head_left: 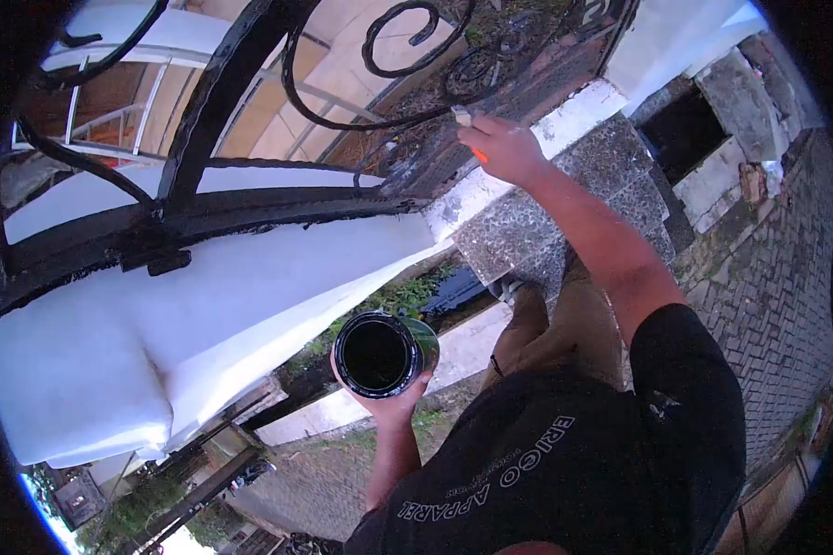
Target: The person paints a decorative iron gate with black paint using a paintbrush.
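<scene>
My right hand (509, 151) is closed around a paintbrush (462, 116), part of its orange handle showing under the fingers. The bristle end touches or overlaps a thin curled bar of the black wrought-iron gate (215, 102). Lower down, my left hand (400, 405) grips a paint can (428, 344) from below and the side. Dark, glossy paint fills the view into the can, and black smears coat its rim. The can is held out in front of my body, over the ditch, well apart from the gate.
A white wall (278, 287) runs below the gate's lower rail. Pebbled paving (518, 231) lies by my feet, beside a narrow ditch with green plants (393, 298). A dark square opening (683, 131) is at the upper right, near brick paving (768, 296). A metal ladder (153, 106) shows behind the gate.
</scene>
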Tool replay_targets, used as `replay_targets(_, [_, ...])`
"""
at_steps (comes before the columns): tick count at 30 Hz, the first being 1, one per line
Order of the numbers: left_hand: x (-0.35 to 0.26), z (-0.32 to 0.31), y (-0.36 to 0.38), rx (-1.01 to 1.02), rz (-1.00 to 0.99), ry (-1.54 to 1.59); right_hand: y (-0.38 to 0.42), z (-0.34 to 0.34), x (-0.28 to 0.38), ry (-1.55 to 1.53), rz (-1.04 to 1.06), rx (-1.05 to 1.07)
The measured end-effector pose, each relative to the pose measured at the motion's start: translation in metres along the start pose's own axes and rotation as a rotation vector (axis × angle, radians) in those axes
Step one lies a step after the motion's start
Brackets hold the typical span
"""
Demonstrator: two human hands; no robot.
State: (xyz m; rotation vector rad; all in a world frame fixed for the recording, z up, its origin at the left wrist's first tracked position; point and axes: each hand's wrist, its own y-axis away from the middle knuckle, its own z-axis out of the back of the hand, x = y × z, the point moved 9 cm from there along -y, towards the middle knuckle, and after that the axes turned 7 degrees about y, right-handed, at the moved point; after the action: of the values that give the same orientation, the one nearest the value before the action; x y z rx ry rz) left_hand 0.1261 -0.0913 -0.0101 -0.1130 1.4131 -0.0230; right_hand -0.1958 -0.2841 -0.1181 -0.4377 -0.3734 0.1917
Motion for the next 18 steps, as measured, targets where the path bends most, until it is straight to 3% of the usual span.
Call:
replay_targets(3, [0.004,0.008,0.004,-0.016,-0.004,-0.039,0.014,-0.019,-0.034,-0.111,-0.125,-0.047])
replay_targets(5, [-0.006,0.004,0.004,-0.021,-0.006,-0.042,0.032,-0.043,-0.092,-0.362,-0.513,-0.17])
replay_targets(6, [-0.009,0.002,0.001,-0.03,-0.012,-0.04,0.034,-0.038,-0.106,-0.434,-0.611,-0.327])
replay_targets(7, [-0.007,0.002,0.0,-0.029,-0.015,-0.043,0.028,-0.044,-0.11,-0.437,-0.611,-0.33])
replay_targets(9, [0.0,0.009,0.003,-0.039,0.026,-0.054,0.041,-0.095,-0.121,-1.159,-1.026,-0.307])
replay_targets(10, [0.0,0.007,0.002,-0.037,0.029,-0.074,0.034,-0.088,-0.099,-1.392,-1.109,-0.344])
replay_targets(13, [-0.004,-0.003,-0.003,-0.043,-0.007,-0.053,0.014,-0.058,-0.066,-1.618,-0.999,-0.321])
replay_targets(15, [-0.009,-0.008,-0.005,-0.038,0.013,-0.07,0.026,-0.064,-0.083,-1.612,-1.018,-0.408])
replay_targets(18, [-0.012,-0.011,-0.007,-0.017,0.021,-0.101,0.08,-0.111,-0.147,-1.365,-1.291,-0.45])
